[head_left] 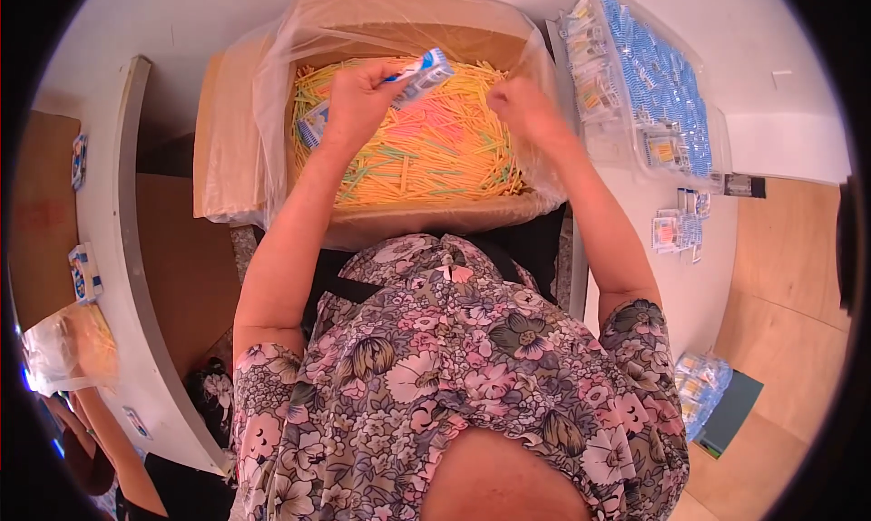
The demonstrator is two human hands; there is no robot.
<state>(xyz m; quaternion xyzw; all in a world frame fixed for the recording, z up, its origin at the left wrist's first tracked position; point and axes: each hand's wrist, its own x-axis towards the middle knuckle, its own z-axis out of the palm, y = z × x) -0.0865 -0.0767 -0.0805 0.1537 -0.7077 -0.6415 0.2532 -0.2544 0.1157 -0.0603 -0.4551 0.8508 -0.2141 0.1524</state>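
The person's left hand [361, 102] is pinching a small blue-ended packet [425, 78], which is jutting toward the right hand [524, 108]. That one is curling its fingers apart from it; whether it's holding anything, I cannot tell. Both are reaching over a cardboard box [222, 158] of colourful sticks [413, 169].

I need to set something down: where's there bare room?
On the white table at right, between the loose packets and the packet bundle. It's crowded at the tub, full of packets, and the box, full of sticks.
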